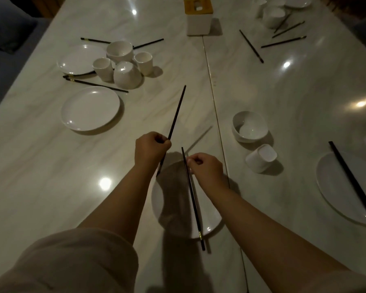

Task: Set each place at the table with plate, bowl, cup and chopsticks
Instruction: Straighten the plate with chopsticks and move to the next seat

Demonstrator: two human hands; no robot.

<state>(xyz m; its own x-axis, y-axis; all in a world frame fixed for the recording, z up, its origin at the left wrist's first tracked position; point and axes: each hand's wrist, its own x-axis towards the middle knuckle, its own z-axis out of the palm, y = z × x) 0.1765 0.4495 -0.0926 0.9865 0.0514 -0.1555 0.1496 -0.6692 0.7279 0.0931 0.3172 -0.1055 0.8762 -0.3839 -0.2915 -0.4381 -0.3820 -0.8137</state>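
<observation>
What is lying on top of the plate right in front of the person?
On the near plate lies one dark chopstick, pinched by the right hand. The forearms cover part of the plate, so anything there stays hidden.

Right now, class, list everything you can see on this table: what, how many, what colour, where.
Round white plates: four clear, white; two left, one under the hands, one right.
White bowls: three, white; upright and upturned at left, one tilted at right.
White cups: two standing left, one on its side right; more far right, blurred.
Loose black chopsticks: about ten, black; scattered left, far right, across the right plate.
White box with yellow top: one, far centre.
Pale marble table: one, under everything.
Left hand: grip on raised black chopstick.
Right hand: grip on near black chopstick, over the near plate.
</observation>
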